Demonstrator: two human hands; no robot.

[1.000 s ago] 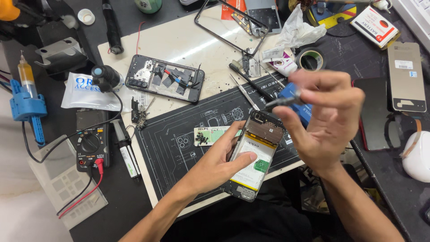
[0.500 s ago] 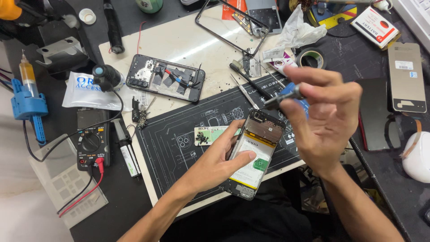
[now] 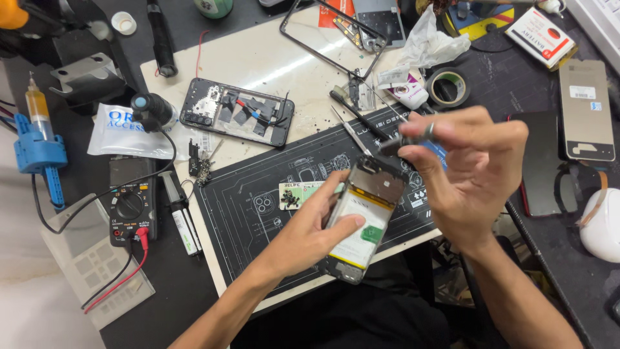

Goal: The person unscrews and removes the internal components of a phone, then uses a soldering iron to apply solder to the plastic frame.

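Left hand (image 3: 310, 236) grips an opened phone (image 3: 361, 216); right hand (image 3: 468, 171) just above pinches a screwdriver (image 3: 403, 142).

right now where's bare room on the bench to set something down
Free: the dark mat left of the opened phone, and the pale board above the phone frame. Crowded: around the tape roll and the multimeter.

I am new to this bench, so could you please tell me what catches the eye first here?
At centre, the left hand steadies an opened phone with its battery exposed, on a black work mat. Just right of it, the right hand pinches a small tool above the phone's top end. Farther back lies a second stripped phone frame, and a multimeter sits at left.
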